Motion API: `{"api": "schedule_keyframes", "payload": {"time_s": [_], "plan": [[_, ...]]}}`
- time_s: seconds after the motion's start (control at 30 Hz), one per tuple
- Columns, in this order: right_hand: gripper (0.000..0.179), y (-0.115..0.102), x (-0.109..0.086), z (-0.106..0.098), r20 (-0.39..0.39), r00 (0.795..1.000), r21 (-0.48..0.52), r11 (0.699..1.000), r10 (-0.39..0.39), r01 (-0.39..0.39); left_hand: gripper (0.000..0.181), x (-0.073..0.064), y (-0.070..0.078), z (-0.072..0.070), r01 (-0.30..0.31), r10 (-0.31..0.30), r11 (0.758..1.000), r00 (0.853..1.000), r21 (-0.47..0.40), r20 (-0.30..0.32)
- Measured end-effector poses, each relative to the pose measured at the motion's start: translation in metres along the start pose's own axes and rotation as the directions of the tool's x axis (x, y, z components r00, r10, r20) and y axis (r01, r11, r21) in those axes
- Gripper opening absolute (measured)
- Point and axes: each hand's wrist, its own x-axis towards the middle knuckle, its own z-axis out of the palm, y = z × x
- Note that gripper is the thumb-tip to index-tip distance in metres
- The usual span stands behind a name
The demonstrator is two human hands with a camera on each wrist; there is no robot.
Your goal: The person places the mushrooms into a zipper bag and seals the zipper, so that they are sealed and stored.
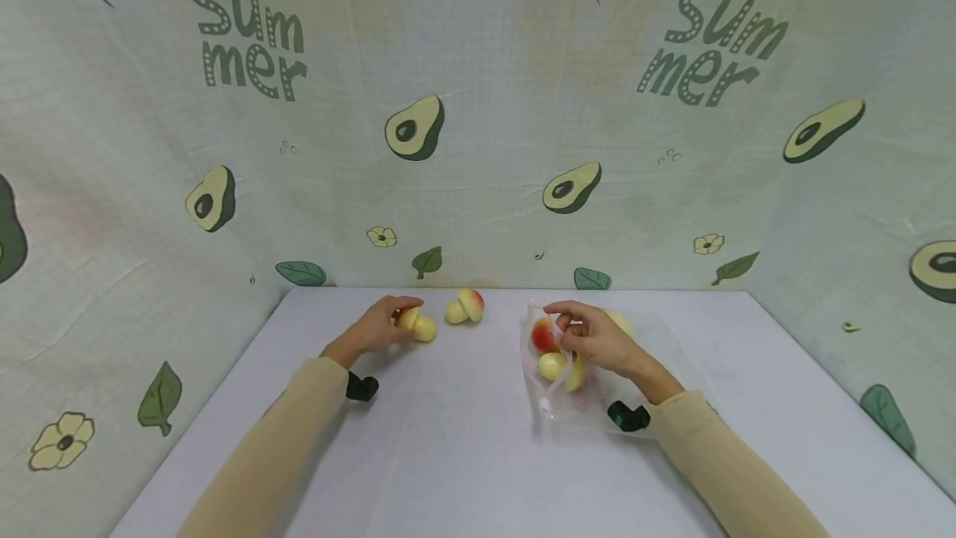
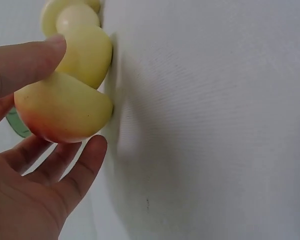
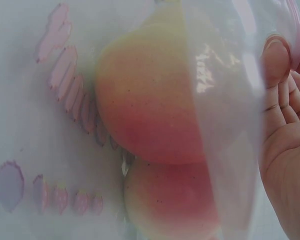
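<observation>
My left hand (image 1: 378, 325) is at a yellow-and-red toy mushroom (image 1: 424, 328) on the left part of the table. In the left wrist view the thumb lies across the top of this mushroom (image 2: 65, 110) and the fingers curl round its reddish cap. A second toy mushroom (image 1: 470, 305) lies just beyond, to the right. On the right, my right hand (image 1: 597, 343) pinches the pink-edged mouth of a clear plastic bag (image 1: 532, 380) between thumb and finger. Several red-and-yellow toy mushrooms (image 3: 150, 110) show through the film, partly behind the hand in the head view.
The white table (image 1: 418, 447) meets a printed cloth backdrop (image 1: 493, 222) at its far edge, with cloth at both sides too. Black wrist cameras (image 1: 629, 417) hang under both wrists. The bag's body spreads rightward beneath the right forearm.
</observation>
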Motion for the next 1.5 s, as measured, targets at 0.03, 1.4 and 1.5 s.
{"api": "schedule_keyframes", "payload": {"time_s": [0.03, 1.4, 1.5], "plan": [[0.045, 0.000, 0.000, 0.000, 0.000, 1.000, -0.002, 1.000, -0.002, 0.002, 0.060, 0.000, 0.000, 0.001, 0.009, -0.009, 1.000, 1.000, -0.007, -0.002], [0.046, 0.001, 0.000, 0.001, -0.002, 1.000, 0.001, 1.000, -0.017, 0.017, 0.055, -0.031, 0.057, 0.063, -0.100, 0.078, 0.979, 0.988, -0.176, -0.131], [0.045, 0.002, 0.000, 0.001, -0.006, 1.000, -0.008, 1.000, -0.003, 0.003, 0.054, -0.032, 0.063, 0.069, -0.122, 0.100, 0.973, 0.988, -0.196, -0.119]]}}
